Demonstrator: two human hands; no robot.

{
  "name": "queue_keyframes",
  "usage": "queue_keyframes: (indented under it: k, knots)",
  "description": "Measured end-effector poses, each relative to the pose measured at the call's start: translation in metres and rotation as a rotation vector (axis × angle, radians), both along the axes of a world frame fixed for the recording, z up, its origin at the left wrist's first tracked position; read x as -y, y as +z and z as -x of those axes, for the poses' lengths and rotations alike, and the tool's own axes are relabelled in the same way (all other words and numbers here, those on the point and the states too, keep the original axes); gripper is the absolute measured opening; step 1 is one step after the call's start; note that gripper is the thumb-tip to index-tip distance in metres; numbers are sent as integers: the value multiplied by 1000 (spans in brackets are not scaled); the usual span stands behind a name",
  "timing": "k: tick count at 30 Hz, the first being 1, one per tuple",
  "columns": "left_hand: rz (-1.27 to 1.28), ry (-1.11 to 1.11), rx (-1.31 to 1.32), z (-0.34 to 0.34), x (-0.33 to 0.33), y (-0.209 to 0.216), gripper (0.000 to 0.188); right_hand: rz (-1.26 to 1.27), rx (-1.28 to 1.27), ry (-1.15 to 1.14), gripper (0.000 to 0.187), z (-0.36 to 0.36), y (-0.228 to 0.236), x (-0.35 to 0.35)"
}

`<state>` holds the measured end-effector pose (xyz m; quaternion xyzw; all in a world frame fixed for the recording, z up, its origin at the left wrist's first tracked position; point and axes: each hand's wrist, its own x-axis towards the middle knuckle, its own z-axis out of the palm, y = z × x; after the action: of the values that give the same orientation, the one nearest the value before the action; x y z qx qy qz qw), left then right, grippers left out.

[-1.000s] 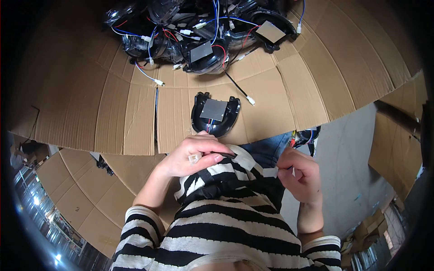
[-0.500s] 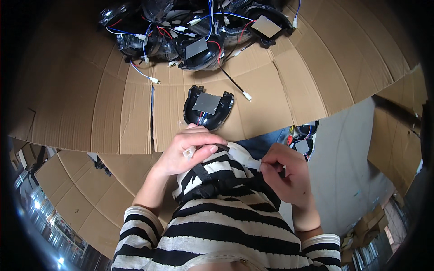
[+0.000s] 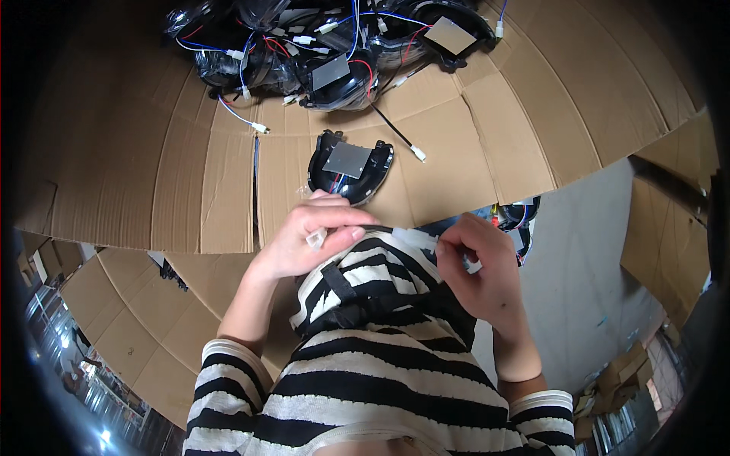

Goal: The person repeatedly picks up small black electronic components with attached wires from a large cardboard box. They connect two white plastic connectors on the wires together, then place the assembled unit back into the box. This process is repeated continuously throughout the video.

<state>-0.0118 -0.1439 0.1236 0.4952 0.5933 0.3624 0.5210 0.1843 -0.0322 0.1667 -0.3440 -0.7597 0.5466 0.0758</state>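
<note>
I take this for a small assembly workshop or factory floor. My bench is flattened cardboard point(image 3: 471, 137), and at its far edge sits a heap of black plastic housings point(image 3: 327, 45) trailing red and blue wires with white plugs. One housing point(image 3: 348, 175) lies apart. Around me are more cartons point(image 3: 669, 243) and a bare grey floor point(image 3: 578, 266).

B/w striped top point(image 3: 380, 380) — cuffed sleeves
</note>
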Motion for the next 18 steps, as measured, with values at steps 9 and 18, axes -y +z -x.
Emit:
queue_keyframes:
  k: [9,18]
  knots:
    - [-131,547,-16,16,53,75,21,198,-131,-258,5,-28,1,-11]
    - [-690,1577,-792,151,339,194,27,221,-98,-53,6,-24,-8,-3]
